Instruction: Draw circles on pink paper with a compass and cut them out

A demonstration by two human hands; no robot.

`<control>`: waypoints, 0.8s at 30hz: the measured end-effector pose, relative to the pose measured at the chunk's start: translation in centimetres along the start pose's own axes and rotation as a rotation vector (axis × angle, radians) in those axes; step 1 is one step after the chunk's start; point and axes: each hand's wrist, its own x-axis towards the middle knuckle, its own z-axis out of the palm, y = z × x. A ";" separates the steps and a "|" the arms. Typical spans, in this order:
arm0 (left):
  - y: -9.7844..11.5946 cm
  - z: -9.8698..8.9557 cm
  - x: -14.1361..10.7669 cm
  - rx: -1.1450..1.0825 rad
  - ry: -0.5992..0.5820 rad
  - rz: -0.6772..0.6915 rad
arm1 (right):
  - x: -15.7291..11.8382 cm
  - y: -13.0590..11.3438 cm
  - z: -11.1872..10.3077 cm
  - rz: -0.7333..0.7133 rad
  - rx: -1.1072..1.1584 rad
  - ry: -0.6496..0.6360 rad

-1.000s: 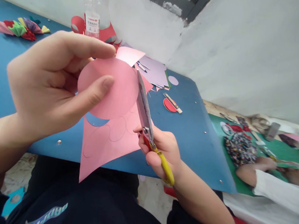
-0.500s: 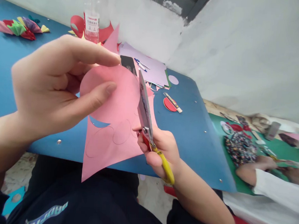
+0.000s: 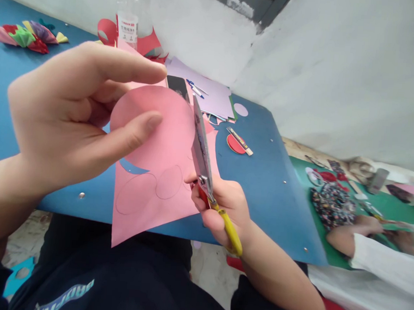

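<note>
Under and around the pink disc [image 3: 169,133], a blue worktop [image 3: 254,191]; beyond it, a pale wall [image 3: 322,78]; well to its right, a green table [image 3: 409,207]. At the disc's left side, left hand [image 3: 71,112] raised, index finger arched along the top, thumb across the face, fingers pinched on it. At its right edge, scissors [image 3: 202,150], tips up; lower right, right hand [image 3: 228,208], fingers curled round the handles. Below, pink sheet [image 3: 141,226] with drawn circles.

Backed by scuffed off-white walls [image 3: 341,65] meeting in a corner | topped by a dark grey frame [image 3: 221,0] smeared white, perhaps a window's, cut off by the view | furnished with a studded blue table [image 3: 262,177], then a green table [image 3: 298,173] at right | set on mottled pale floor [image 3: 214,285] | lit softly, evenly
</note>
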 end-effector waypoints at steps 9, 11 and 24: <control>-2.6 2.4 3.9 -0.321 0.170 0.354 | 0.0 -0.2 0.0 0.003 -0.056 -0.003; -2.6 3.1 4.3 -0.380 0.173 0.350 | 0.1 -0.3 0.0 0.002 -0.066 0.006; -1.9 3.5 3.9 -0.419 0.189 0.298 | 0.1 0.0 0.1 0.016 0.015 0.031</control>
